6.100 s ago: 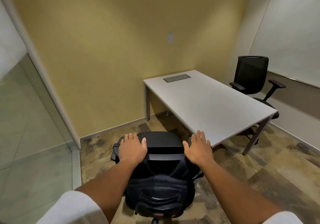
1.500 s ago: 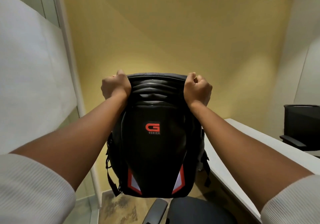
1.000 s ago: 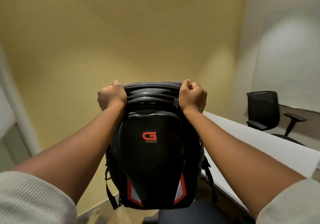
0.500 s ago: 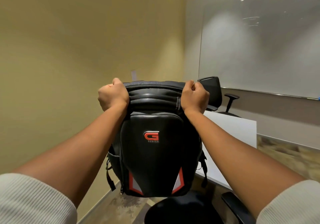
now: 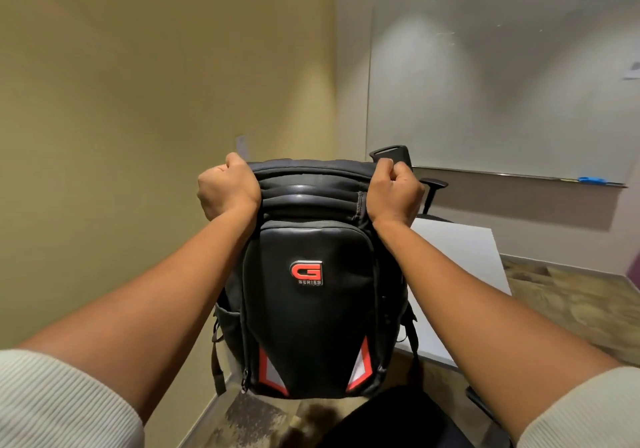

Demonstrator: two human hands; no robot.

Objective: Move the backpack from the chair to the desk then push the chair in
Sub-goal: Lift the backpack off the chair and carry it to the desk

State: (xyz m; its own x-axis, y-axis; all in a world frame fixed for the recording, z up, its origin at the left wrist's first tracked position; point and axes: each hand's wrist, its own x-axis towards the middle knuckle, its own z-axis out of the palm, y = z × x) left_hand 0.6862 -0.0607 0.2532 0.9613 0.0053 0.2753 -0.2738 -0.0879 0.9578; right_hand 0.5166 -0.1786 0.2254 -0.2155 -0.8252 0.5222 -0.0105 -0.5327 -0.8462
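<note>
A black backpack with a red "G" badge and red-and-grey corner patches hangs upright in the air before me. My left hand is clenched on its top left corner, and my right hand is clenched on its top right corner. The white desk shows to the right, behind the pack and partly hidden by it and my right arm. The black seat of the chair lies below the pack at the bottom edge.
A second black office chair stands behind the desk by a whiteboard on the right wall. A yellow wall fills the left. Patterned floor shows to the right of the desk.
Since six seconds ago the backpack has been lifted off the chair seat. Over the last second my view has swung to the right, with the pack still held up in both hands.
</note>
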